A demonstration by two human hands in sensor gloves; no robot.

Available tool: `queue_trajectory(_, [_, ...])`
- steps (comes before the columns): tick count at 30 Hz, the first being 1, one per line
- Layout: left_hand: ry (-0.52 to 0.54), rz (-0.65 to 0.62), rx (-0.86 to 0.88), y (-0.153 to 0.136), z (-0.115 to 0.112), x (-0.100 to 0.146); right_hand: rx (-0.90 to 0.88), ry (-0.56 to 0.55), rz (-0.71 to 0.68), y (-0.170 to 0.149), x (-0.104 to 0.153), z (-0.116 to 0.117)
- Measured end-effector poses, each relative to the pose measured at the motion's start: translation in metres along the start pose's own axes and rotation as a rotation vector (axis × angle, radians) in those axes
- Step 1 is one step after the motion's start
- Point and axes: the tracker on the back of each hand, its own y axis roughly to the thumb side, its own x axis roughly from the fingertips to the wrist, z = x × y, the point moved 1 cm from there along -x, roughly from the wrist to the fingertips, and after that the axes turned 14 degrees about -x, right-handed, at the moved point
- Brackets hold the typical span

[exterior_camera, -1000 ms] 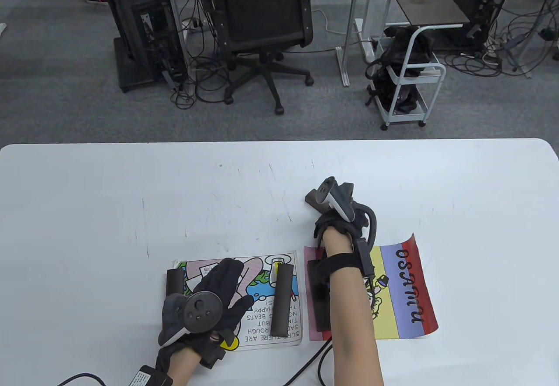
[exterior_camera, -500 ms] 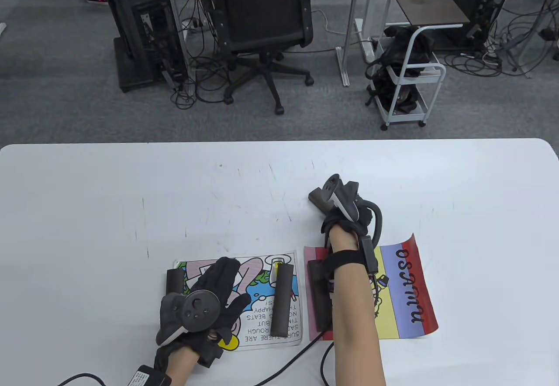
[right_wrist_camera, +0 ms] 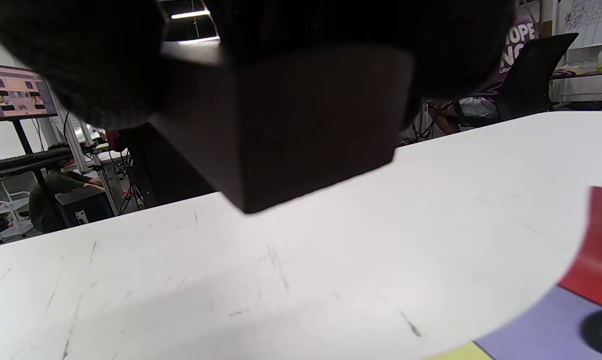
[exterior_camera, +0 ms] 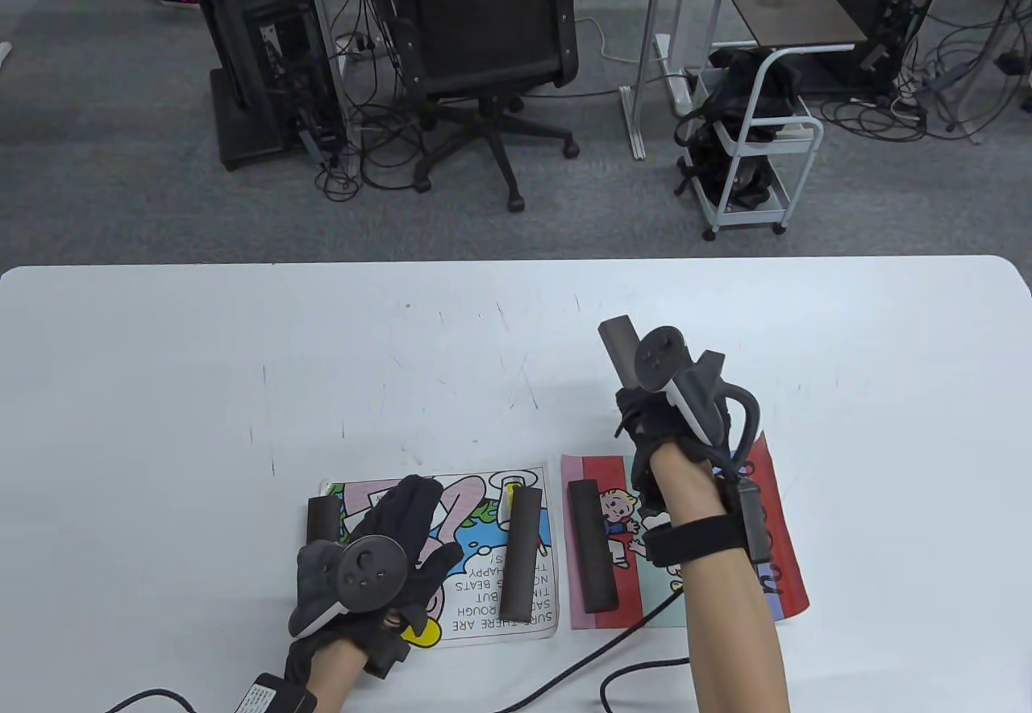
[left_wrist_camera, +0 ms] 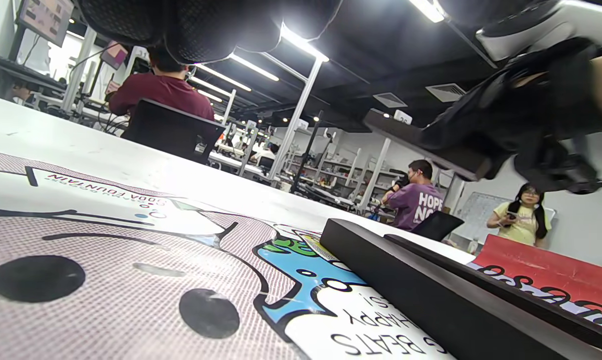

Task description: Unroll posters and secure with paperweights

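Observation:
Two unrolled posters lie at the table's near edge. The left cartoon poster [exterior_camera: 484,576] carries a dark bar paperweight [exterior_camera: 520,553] on its right side and another [exterior_camera: 322,518] at its left edge. My left hand [exterior_camera: 403,535] rests flat on it, fingers spread. The striped poster [exterior_camera: 726,552] on the right has one dark bar [exterior_camera: 592,546] on its left side; its right edge curls up. My right hand [exterior_camera: 645,406] grips a dark bar paperweight [exterior_camera: 619,346], lifted above the table just beyond the striped poster; the bar's end fills the right wrist view [right_wrist_camera: 291,125].
The white table [exterior_camera: 242,358] is bare behind the posters. Glove cables [exterior_camera: 564,677] trail off the near edge. An office chair [exterior_camera: 484,27], a cart [exterior_camera: 758,156] and computer towers stand on the floor beyond the far edge.
My right hand has lifted the dark bar off the table and swung right, toward the striped poster's far right side. The left hand has stayed on the cartoon poster.

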Motion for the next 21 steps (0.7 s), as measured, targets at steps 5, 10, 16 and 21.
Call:
queue_trajectory(5, [-0.008,-0.006,-0.006,0.001,-0.002,-0.001,0.035,-0.019,0.093,-0.030,0.026,-0.014])
queue_trajectory(10, [-0.014,-0.009,-0.008,0.002,-0.002,-0.001,0.069,-0.030,0.241,-0.076,0.040,-0.017])
queue_trajectory(16, [-0.040,-0.013,-0.008,0.002,-0.007,-0.003,0.102,-0.017,0.460,-0.134,0.049,-0.005])
queue_trajectory(21, [-0.048,-0.012,-0.010,0.002,-0.008,-0.004,0.130,-0.015,0.615,-0.174,0.055,0.005])
